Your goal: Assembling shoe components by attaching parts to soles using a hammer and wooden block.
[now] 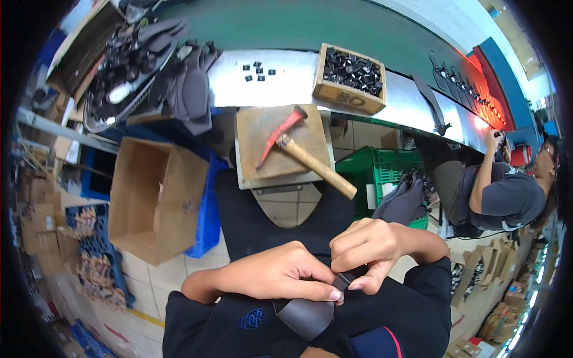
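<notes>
Left hand (289,271): pinches flap (305,319).
Right hand (369,247): just beside that pinch; I can't tell if it grips.
Flap: may slip if left hand slackens.

Large dark characters are marked on the front wall of the wooden box (371,106) on the tabletop (286,62). An emblem of intertwined letters (251,318) is embroidered in blue on the chest of the black shirt (206,322). A small dark mark, too small to be read, is borne by the side of the open cardboard box (186,206). Pale print is glimpsed on the dark shirt (518,197) of the co-worker at the right, but its wording cannot be made out.
</notes>
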### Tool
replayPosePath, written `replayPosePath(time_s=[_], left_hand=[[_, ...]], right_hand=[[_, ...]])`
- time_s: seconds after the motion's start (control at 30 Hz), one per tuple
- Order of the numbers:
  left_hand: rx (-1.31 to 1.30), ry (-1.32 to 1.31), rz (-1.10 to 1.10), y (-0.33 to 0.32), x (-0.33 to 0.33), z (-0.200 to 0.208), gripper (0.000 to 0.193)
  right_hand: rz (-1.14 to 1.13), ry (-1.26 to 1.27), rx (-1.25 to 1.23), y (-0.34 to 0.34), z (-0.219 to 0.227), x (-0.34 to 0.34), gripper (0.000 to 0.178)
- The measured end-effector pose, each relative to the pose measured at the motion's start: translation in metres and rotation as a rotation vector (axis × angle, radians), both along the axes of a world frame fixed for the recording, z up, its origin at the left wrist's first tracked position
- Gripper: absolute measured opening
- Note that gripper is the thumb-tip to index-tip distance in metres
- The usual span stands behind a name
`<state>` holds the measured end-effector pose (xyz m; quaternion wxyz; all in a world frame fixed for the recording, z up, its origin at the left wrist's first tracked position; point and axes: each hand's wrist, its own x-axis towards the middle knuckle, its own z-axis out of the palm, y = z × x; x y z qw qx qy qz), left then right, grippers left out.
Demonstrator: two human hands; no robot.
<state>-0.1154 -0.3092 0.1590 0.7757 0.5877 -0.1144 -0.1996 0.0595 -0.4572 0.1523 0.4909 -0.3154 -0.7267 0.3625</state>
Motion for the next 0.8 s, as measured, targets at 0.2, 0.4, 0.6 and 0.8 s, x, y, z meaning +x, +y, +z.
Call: replayPosePath(time_s=[0.2,0.4,0.6,0.8], left_hand=[[0.211,-0.105,-0.018,0.045,0.043,0.009,0.025],[0.512,-0.288,0.955,0.177,0.085,0.022,0.027],[1.527,-0.273,1.096,0.388,0.127,-0.061,0.051],[1.975,-0.124,0.897,0.321,0.149,-0.126,0.071]], right_hand=[[-0.177,-0.171,0.01,0.004,0.003,0.049,0.031],[-1.749,-0.88,-0.203,-0.066,-0.047,0.234,0.061],[-2.233,-0.818,-0.398,-0.159,-0.157,0.372,0.061],[-2.207,-0.878,0.157,-0.126,-0.091,0.342,0.014]])
